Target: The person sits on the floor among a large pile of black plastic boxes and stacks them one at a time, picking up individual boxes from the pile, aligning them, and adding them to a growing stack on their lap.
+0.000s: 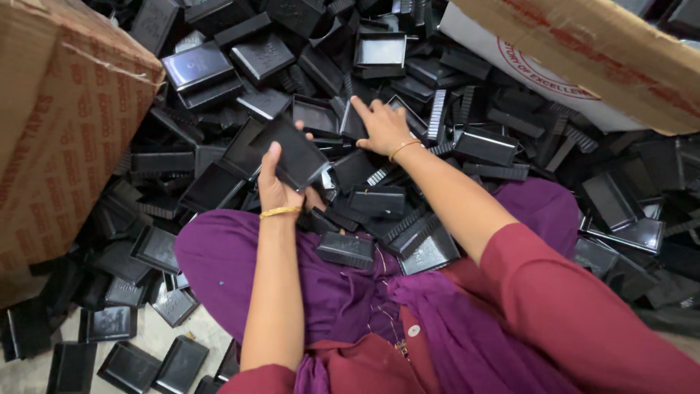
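A big heap of black plastic trays (pixel 379 51) covers the floor in front of me. My left hand (pixel 278 186) grips one flat black tray (pixel 297 155), lifted a little above the heap with its open side turned away. My right hand (pixel 380 125) reaches further out, fingers spread and resting on another black piece (pixel 353 122) in the pile. A few black trays (pixel 345 249) lie on my purple lap. Both wrists wear thin gold bangles.
A brown cardboard box (pixel 65 138) stands at the left edge. A second cardboard box (pixel 583 55) with a white side leans in at the top right. More black trays (pixel 131 365) are scattered on the pale floor at the bottom left.
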`<state>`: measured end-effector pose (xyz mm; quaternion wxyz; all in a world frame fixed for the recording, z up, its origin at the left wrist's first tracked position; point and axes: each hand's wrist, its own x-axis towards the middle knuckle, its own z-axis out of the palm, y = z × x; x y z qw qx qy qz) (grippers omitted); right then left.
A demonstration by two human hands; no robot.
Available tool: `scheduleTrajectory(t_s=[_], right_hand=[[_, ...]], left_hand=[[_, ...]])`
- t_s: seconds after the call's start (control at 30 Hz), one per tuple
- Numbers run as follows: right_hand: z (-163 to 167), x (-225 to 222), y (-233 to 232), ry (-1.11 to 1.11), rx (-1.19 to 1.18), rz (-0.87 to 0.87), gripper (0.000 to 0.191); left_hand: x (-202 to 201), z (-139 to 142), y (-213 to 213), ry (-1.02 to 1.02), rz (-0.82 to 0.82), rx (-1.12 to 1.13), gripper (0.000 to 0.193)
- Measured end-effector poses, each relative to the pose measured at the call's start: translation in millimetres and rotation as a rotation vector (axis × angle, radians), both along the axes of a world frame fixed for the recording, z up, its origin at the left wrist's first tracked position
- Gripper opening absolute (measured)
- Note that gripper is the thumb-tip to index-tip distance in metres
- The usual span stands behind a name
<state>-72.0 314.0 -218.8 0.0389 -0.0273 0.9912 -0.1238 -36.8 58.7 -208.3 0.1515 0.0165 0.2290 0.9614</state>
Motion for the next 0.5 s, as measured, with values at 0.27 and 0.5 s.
scheduleTrajectory(t_s=[0.27, 0.5], right_hand=[[86, 74, -14, 0.027, -1.153, -0.203, 0.065], [107, 104, -37, 0.031, -0.844, -0.213, 0.061]], left_hand=[[2, 24, 37, 0.118, -0.042, -0.037, 0.061], [17, 19, 67, 0.279, -0.124, -0.353, 0.055]])
